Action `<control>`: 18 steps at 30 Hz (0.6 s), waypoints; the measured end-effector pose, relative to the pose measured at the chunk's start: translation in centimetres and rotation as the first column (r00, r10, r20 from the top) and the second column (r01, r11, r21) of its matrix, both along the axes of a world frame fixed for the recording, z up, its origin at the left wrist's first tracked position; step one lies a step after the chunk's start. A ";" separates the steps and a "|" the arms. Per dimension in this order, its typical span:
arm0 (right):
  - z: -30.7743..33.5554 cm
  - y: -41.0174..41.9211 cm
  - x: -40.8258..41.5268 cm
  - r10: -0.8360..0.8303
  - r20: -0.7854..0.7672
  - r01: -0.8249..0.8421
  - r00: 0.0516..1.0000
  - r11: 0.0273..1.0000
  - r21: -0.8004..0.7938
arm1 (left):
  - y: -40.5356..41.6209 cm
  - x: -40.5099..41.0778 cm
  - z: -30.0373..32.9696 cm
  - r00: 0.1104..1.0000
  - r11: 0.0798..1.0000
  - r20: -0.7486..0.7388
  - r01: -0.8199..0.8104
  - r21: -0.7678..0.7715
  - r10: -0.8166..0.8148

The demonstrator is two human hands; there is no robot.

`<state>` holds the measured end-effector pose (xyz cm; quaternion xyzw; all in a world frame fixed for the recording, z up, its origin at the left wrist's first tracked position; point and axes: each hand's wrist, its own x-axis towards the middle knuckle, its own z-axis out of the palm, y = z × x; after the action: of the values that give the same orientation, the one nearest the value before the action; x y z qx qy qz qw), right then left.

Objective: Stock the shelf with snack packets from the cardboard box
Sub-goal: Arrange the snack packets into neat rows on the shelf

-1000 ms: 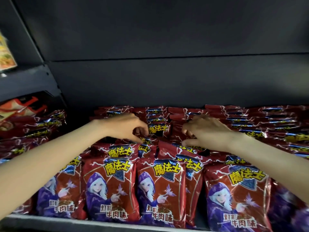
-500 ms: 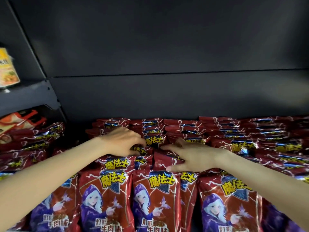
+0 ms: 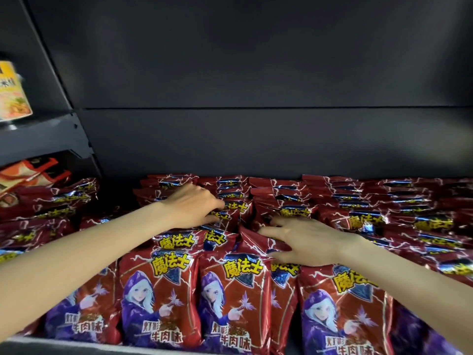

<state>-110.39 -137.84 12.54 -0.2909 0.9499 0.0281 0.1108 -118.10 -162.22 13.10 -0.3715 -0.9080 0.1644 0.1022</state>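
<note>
Both bare arms are stretched in over a shelf (image 3: 38, 342) packed with red snack packets (image 3: 158, 298), each printed with a purple-hooded cartoon figure and yellow lettering. The packets are stood upright in rows, long axis vertical, printed faces turned toward the camera, tops leaning slightly back toward the dark rear panel (image 3: 256, 139) at twelve o'clock. Row after row is seen receding to the back, only the top edges showing there.

The left hand (image 3: 192, 206) is placed at about eleven o'clock from the middle of the frame, knuckles up, fingers curled down into the packet tops; the fingertips are tucked against a packet top (image 3: 236, 207) bearing yellow lettering, and a thumb-and-finger pinch on it is suggested, though the contact is partly hidden. The right hand (image 3: 309, 240) is laid at about three o'clock of the left, palm down, fingers spread and nearly straight, pressed onto the top of a tilted red packet (image 3: 258, 242) in the middle column. That packet is seen leaning leftward, out of line with its neighbours.

At nine o'clock, a side bay is filled with more red packets (image 3: 51, 198), with orange packs (image 3: 28, 170) above and a yellow pack (image 3: 12, 90) higher still.
</note>
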 end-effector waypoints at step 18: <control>0.0 0.9 0.1 0.000 -0.020 -0.002 1.000 0.995 -0.097 | 1.7 0.6 0.0 0.989 0.980 0.101 -0.088 -0.178 0.108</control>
<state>-110.27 -136.96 12.53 -0.2963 0.9510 -0.0152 0.0869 -117.54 -160.51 13.14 -0.3423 -0.9117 0.2270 0.0111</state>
